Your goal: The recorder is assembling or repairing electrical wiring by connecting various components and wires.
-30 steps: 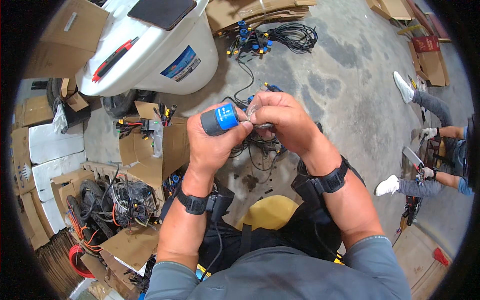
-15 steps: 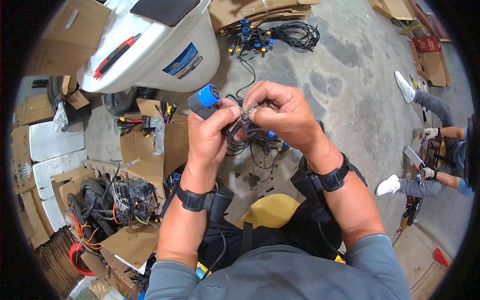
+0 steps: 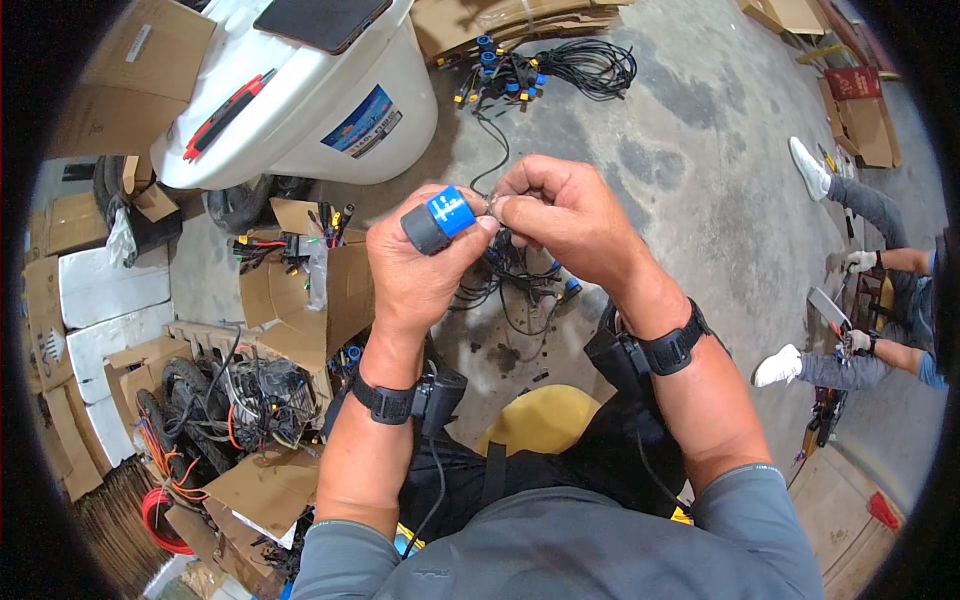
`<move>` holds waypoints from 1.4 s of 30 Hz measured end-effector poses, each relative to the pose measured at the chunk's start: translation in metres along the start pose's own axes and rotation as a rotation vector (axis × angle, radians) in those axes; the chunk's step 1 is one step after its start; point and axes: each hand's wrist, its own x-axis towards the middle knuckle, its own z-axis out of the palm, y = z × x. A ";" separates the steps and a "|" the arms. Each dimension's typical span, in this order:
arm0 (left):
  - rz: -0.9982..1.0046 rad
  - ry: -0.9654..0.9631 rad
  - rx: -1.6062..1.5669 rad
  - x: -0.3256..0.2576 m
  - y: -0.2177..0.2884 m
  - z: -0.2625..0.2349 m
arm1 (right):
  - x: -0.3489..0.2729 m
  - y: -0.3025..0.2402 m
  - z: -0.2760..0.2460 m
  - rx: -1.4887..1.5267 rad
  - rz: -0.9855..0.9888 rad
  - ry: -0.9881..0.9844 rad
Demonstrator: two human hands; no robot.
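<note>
A cylindrical blue-and-black cable connector [image 3: 438, 220] sits in my left hand [image 3: 408, 275], between thumb and fingers, its side turned upward. My right hand [image 3: 578, 220] is closed in a pinch close to the left fingertips. What lies between its thumb and forefinger is too small and covered to make out. A thin black cable [image 3: 497, 140] runs from the fingertips up toward the far floor. Below the hands, a tangle of black cables [image 3: 515, 280] with blue connectors lies on the concrete, partly hidden by my hands.
At the far left stands a white tub [image 3: 385, 115] with a red-and-black pen-like tool [image 3: 228, 115] and a phone [image 3: 322, 18] on top. A cable bundle [image 3: 590, 72] lies ahead. An open carton [image 3: 345, 290] holds wires. At right, another person's legs [image 3: 845, 370] and gloved hands show.
My left hand has turned the connector, so its pin face no longer shows and its side does. The right hand keeps its pinch and has shifted slightly.
</note>
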 end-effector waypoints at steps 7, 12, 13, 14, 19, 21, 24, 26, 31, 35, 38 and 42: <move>-0.014 -0.034 0.220 -0.001 0.003 0.000 | -0.001 0.004 -0.001 0.056 0.022 -0.040; 0.022 0.030 0.147 -0.008 -0.005 0.002 | -0.003 -0.001 0.000 0.111 0.068 -0.079; 0.027 0.058 0.113 -0.009 -0.007 0.002 | -0.004 -0.002 0.001 0.127 0.066 -0.097; 0.027 0.055 0.113 -0.009 -0.009 0.003 | -0.004 -0.003 0.001 0.142 0.064 -0.113; 0.095 0.136 0.052 -0.010 -0.010 0.007 | -0.004 -0.008 0.002 0.131 0.075 -0.105; 0.062 0.137 -0.003 -0.010 -0.011 0.010 | -0.003 -0.006 0.001 0.121 0.082 -0.101; 0.022 0.140 -0.067 -0.010 -0.015 0.012 | 0.000 0.007 0.000 0.069 0.033 -0.081; 0.014 0.140 -0.075 -0.010 -0.015 0.013 | 0.002 0.012 0.001 -0.012 -0.056 -0.075; -0.119 0.118 -0.358 -0.005 -0.013 0.012 | -0.001 0.006 0.004 0.135 0.039 -0.042; -0.141 -0.046 -0.511 0.000 -0.018 0.002 | -0.002 0.002 0.006 0.280 0.060 -0.077; -0.165 -0.049 -0.583 0.000 -0.017 0.003 | -0.004 -0.003 0.005 0.244 0.038 -0.071; -0.173 -0.050 -0.636 0.000 -0.017 0.002 | -0.002 -0.001 0.003 0.257 0.029 -0.079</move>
